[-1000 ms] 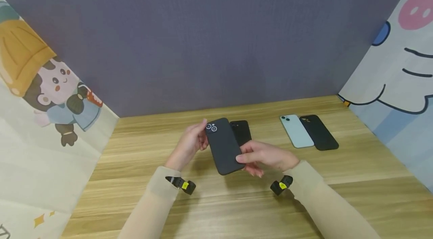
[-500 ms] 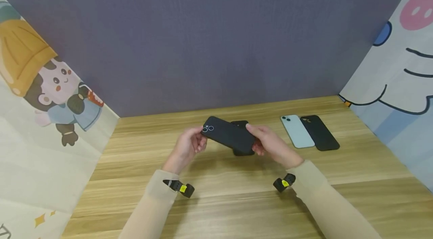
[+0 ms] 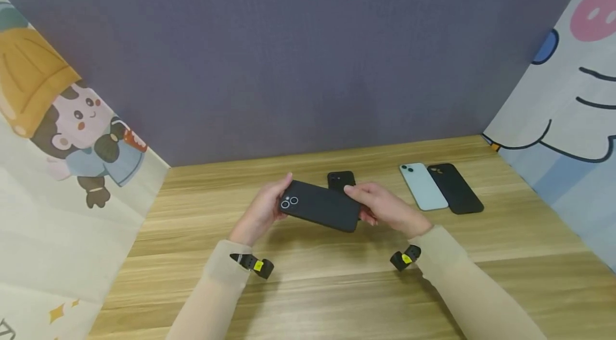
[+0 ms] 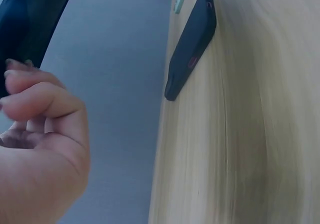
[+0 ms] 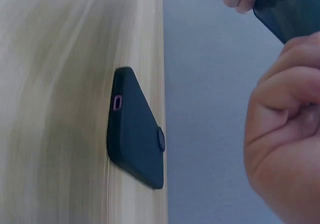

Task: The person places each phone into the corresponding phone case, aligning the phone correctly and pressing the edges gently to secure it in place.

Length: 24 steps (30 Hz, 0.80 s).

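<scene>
Both hands hold a black phone (image 3: 320, 206) up above the table, its back toward the head camera and its two ringed lenses at the left end. My left hand (image 3: 262, 206) grips that camera end, thumb along the upper edge. At the opposite end, my right hand (image 3: 385, 209) pinches the phone with the thumb on its back and curled fingers underneath. The wrist views catch the dark underside of the held phone (image 4: 30, 24). Behind it a second phone in a black case (image 5: 135, 134) lies on the table, partly covered in the head view.
A pale mint phone (image 3: 423, 186) and a black phone case (image 3: 454, 188) lie side by side at the right of the wooden table (image 3: 308, 297). A grey-blue panel (image 3: 308, 62) rises along the back edge, with cartoon-printed sheets at both sides.
The held phone has turned from a steep slant to nearly level across, then come slightly lower and left, its back tipping toward the head camera. My right hand has shifted a little right.
</scene>
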Tool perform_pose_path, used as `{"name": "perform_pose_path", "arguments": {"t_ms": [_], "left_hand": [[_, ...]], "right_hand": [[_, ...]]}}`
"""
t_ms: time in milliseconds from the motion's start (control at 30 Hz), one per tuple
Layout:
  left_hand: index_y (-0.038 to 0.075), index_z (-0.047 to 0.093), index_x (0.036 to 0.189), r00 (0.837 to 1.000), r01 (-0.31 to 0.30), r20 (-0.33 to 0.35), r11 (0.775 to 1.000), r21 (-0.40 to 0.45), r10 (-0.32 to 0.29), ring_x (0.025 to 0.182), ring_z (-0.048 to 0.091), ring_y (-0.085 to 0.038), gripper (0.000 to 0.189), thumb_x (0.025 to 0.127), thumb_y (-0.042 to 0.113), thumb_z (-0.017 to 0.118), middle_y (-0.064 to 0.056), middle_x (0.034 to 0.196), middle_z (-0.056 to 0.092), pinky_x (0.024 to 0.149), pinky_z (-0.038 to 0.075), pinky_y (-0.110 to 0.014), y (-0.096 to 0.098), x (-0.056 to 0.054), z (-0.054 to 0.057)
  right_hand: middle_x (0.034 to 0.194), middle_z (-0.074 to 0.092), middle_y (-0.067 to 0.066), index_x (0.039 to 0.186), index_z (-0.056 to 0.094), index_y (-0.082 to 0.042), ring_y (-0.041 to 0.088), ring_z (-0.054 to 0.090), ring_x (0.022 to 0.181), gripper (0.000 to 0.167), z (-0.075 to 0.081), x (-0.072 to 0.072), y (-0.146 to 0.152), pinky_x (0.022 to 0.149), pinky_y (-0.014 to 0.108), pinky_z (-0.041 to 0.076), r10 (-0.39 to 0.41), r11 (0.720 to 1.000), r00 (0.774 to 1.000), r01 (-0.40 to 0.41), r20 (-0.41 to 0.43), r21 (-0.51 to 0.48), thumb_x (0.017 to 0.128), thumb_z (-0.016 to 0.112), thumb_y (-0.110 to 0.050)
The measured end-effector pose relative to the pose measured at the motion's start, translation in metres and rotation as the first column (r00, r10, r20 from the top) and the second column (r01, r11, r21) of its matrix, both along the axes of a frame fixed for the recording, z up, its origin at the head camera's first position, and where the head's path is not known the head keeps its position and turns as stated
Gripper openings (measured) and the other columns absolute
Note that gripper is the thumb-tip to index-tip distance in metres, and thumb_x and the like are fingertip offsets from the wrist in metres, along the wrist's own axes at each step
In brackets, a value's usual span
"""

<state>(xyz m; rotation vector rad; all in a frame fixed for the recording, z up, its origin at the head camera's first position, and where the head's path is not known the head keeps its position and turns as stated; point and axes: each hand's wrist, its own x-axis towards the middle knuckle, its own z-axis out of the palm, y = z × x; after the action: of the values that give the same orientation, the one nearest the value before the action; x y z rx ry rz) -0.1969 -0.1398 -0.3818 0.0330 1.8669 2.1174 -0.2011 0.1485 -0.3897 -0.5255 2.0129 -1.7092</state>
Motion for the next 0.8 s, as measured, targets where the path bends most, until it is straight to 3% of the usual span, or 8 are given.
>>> {"name": "perform_pose_path", "arguments": {"t_ms": [233, 400, 533, 700, 800], "left_hand": [[0.010, 0.068, 0.090, 0.998, -0.051, -0.030, 0.999, 0.005, 0.051, 0.049, 0.056, -0.006, 0.026, 0.103, 0.029, 0.057, 0.002, 0.065, 0.063, 0.044, 0.033, -0.019, 0.0017, -0.0006, -0.0019], [0.009, 0.068, 0.089, 0.994, -0.099, -0.049, 0.995, 0.029, 0.100, 0.049, 0.059, -0.006, 0.025, 0.104, 0.027, 0.056, 0.003, 0.064, 0.064, 0.043, 0.039, -0.017, 0.0031, 0.0004, -0.0030], [0.009, 0.067, 0.090, 0.991, -0.128, -0.041, 0.991, 0.051, 0.130, 0.049, 0.059, -0.006, 0.026, 0.104, 0.029, 0.057, 0.002, 0.064, 0.064, 0.043, 0.040, -0.017, 0.0041, 0.0017, -0.0022], [0.013, 0.066, 0.088, 0.995, -0.094, -0.023, 0.988, 0.121, 0.098, 0.050, 0.050, -0.007, 0.040, 0.107, 0.044, 0.049, 0.003, 0.066, 0.063, 0.047, 0.035, -0.019, 0.0036, 0.0030, -0.0003], [0.013, 0.064, 0.087, 0.998, -0.043, -0.032, 0.986, 0.159, 0.049, 0.055, 0.052, -0.010, 0.041, 0.107, 0.043, 0.046, 0.000, 0.069, 0.063, 0.052, 0.040, -0.021, 0.0035, 0.0044, -0.0001]], "right_hand": [[0.055, 0.049, 0.000, 0.082, 0.064, -0.007, 0.010, 0.041, 0.043, 0.052, -0.0055, -0.0021, -0.0027, 0.045, 0.025, 0.036, -0.061, 0.996, 0.993, 0.068, 0.102, -0.064, 0.103, 0.053, -0.053], [0.057, 0.055, 0.000, 0.080, 0.061, -0.007, 0.010, 0.048, 0.044, 0.046, -0.0065, -0.0025, 0.0001, 0.045, 0.024, 0.042, 0.025, 0.988, 0.992, -0.005, 0.126, -0.157, 0.106, 0.053, -0.045], [0.058, 0.055, -0.001, 0.080, 0.061, -0.008, 0.010, 0.048, 0.045, 0.041, -0.0059, -0.0023, 0.0007, 0.045, 0.024, 0.043, 0.063, 0.986, 0.990, -0.042, 0.129, -0.163, 0.106, 0.055, -0.040], [0.055, 0.053, -0.003, 0.083, 0.060, -0.010, 0.007, 0.045, 0.042, 0.038, -0.0080, -0.0020, -0.0034, 0.042, 0.021, 0.039, -0.018, 0.980, 0.982, 0.055, 0.190, -0.193, 0.105, 0.056, -0.040], [0.054, 0.052, -0.003, 0.081, 0.054, -0.011, 0.008, 0.046, 0.043, 0.038, -0.0099, -0.0020, -0.0051, 0.041, 0.020, 0.039, -0.049, 0.966, 0.979, 0.097, 0.198, -0.239, 0.106, 0.055, -0.039]]}}
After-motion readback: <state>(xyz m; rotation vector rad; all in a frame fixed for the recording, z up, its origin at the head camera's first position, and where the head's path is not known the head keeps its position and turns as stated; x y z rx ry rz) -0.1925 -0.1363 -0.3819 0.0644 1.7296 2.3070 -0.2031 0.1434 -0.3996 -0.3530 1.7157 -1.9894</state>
